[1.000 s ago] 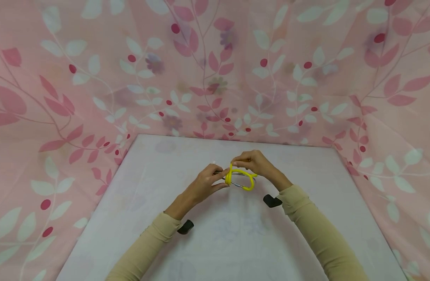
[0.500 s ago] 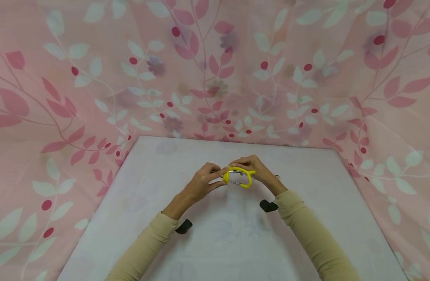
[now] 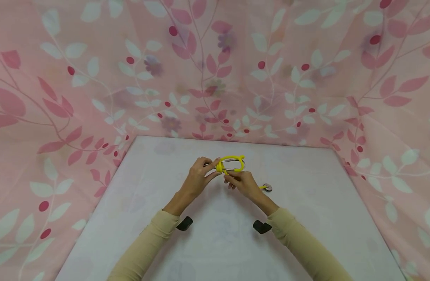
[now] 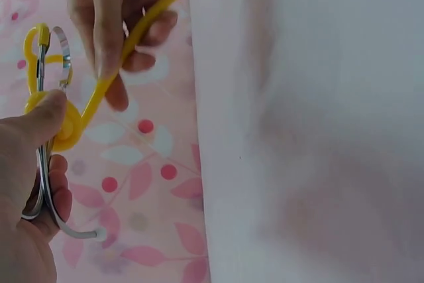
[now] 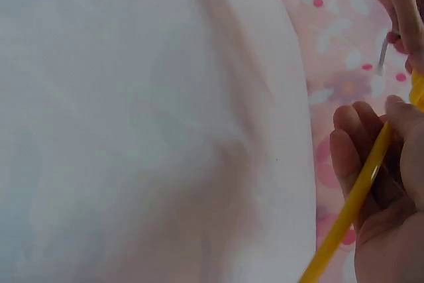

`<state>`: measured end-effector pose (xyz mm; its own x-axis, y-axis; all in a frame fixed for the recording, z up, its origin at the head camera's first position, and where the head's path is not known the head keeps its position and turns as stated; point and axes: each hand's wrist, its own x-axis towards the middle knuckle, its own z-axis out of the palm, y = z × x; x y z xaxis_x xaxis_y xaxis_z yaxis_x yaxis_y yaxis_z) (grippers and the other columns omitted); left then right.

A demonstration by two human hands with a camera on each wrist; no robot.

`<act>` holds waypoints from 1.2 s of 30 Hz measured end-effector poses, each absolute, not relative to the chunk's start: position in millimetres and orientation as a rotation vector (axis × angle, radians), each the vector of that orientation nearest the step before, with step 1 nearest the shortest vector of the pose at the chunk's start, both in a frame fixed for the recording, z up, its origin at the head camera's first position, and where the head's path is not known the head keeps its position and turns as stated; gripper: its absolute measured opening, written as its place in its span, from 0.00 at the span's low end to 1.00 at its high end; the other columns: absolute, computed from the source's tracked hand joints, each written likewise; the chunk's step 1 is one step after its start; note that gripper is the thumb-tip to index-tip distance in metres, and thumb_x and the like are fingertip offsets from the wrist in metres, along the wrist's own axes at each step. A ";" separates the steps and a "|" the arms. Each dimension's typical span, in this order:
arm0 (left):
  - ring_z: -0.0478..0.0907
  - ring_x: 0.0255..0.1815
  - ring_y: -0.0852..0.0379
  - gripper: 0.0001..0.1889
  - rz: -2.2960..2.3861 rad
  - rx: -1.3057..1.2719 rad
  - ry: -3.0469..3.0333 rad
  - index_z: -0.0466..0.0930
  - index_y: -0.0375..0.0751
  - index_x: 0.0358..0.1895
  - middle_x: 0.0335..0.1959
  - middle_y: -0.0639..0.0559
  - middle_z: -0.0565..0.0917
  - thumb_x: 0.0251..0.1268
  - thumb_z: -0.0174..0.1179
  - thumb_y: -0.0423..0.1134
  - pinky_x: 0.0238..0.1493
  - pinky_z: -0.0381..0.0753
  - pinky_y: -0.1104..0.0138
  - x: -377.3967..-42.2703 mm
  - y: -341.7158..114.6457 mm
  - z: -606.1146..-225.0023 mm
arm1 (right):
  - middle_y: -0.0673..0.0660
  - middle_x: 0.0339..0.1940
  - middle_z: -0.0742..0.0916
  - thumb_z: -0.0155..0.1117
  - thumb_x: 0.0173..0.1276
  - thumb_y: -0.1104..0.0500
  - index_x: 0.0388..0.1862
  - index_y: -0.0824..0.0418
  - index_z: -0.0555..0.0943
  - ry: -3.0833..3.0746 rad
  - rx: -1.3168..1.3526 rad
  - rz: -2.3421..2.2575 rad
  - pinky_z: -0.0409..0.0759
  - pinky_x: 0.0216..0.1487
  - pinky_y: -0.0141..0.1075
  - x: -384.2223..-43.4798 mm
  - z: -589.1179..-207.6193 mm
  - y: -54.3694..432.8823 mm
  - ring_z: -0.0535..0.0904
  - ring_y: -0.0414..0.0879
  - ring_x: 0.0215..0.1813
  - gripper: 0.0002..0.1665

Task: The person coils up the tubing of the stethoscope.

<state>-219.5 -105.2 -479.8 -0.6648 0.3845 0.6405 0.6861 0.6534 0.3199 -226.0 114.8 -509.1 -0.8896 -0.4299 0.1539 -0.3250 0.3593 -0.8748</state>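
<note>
A stethoscope with yellow tubing point(image 3: 220, 168) and silver metal ear tubes point(image 3: 230, 160) is folded into a bundle, held up over the table. My left hand point(image 3: 195, 179) grips it where the tubing wraps round the metal, thumb pressing on the yellow coils point(image 4: 69, 129) in the left wrist view. One ear tube, with a pale ear tip point(image 4: 101, 234), sticks out below that hand. Just right of the coils, my right hand point(image 3: 245, 185) pinches the loose tubing point(image 5: 351, 210) between thumb and fingers. This length runs across the palm to the round chest piece point(image 3: 267, 187), beyond the right wrist.
A white-covered table point(image 3: 222, 242) spreads beneath both hands. Pink leaf-patterned cloth point(image 3: 215, 78) hangs along its back and sides. Dark wrist-camera mounts point(image 3: 262, 226) jut inward from both sleeves.
My right hand has moved from above the bundle down to its near side, drawing the tubing along. The chest piece now shows to the right. My left hand has shifted slightly, keeping its grip.
</note>
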 end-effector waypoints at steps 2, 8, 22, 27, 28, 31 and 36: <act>0.79 0.44 0.50 0.29 -0.757 -0.772 -2.373 0.78 0.47 0.63 0.41 0.43 0.79 0.54 0.72 0.39 0.47 0.84 0.64 -221.7 -108.0 -480.2 | 0.62 0.34 0.90 0.64 0.69 0.54 0.54 0.62 0.85 2.539 -0.742 -1.501 0.84 0.31 0.32 -220.3 -506.5 115.3 0.84 0.47 0.27 0.18; 0.78 0.44 0.51 0.29 -0.717 -0.733 -2.415 0.79 0.49 0.63 0.40 0.44 0.79 0.54 0.72 0.39 0.48 0.84 0.63 -227.1 -114.0 -485.0 | 0.59 0.32 0.90 0.68 0.66 0.56 0.54 0.59 0.85 2.597 -0.814 -1.362 0.81 0.29 0.30 -208.5 -490.8 118.3 0.80 0.38 0.24 0.18; 0.75 0.40 0.52 0.29 -0.674 -0.730 -2.441 0.80 0.48 0.62 0.38 0.45 0.78 0.53 0.73 0.40 0.43 0.83 0.65 -227.3 -112.7 -487.4 | 0.52 0.30 0.88 0.67 0.67 0.61 0.50 0.63 0.86 2.710 -1.043 -1.089 0.78 0.30 0.25 -190.6 -454.6 110.7 0.80 0.36 0.27 0.14; 0.74 0.39 0.53 0.27 -0.659 -0.774 -2.449 0.81 0.47 0.61 0.38 0.45 0.78 0.53 0.73 0.41 0.41 0.81 0.66 -222.2 -110.5 -490.0 | 0.52 0.33 0.89 0.68 0.66 0.61 0.46 0.63 0.88 2.819 -1.190 -0.799 0.76 0.31 0.25 -188.4 -435.6 113.5 0.77 0.37 0.29 0.11; 0.74 0.39 0.53 0.27 -0.650 -0.791 -2.441 0.81 0.46 0.60 0.38 0.45 0.78 0.53 0.72 0.41 0.41 0.81 0.65 -221.7 -109.7 -490.0 | 0.52 0.33 0.89 0.68 0.66 0.61 0.46 0.63 0.88 2.839 -1.202 -0.755 0.76 0.31 0.26 -188.7 -430.6 114.6 0.77 0.38 0.29 0.12; 0.74 0.39 0.52 0.27 -0.622 -0.849 -2.415 0.82 0.47 0.60 0.38 0.45 0.78 0.53 0.73 0.41 0.40 0.81 0.65 -220.4 -106.2 -489.5 | 0.52 0.33 0.89 0.68 0.66 0.60 0.46 0.60 0.88 2.902 -1.230 -0.629 0.77 0.32 0.29 -192.8 -416.8 118.7 0.77 0.39 0.28 0.11; 0.74 0.38 0.53 0.28 -0.587 -0.954 -2.398 0.82 0.48 0.60 0.37 0.46 0.79 0.50 0.74 0.40 0.38 0.81 0.68 -215.0 -98.8 -490.8 | 0.49 0.32 0.87 0.68 0.66 0.55 0.47 0.53 0.88 2.922 -1.219 -0.550 0.77 0.30 0.31 -205.1 -401.6 125.3 0.75 0.39 0.27 0.12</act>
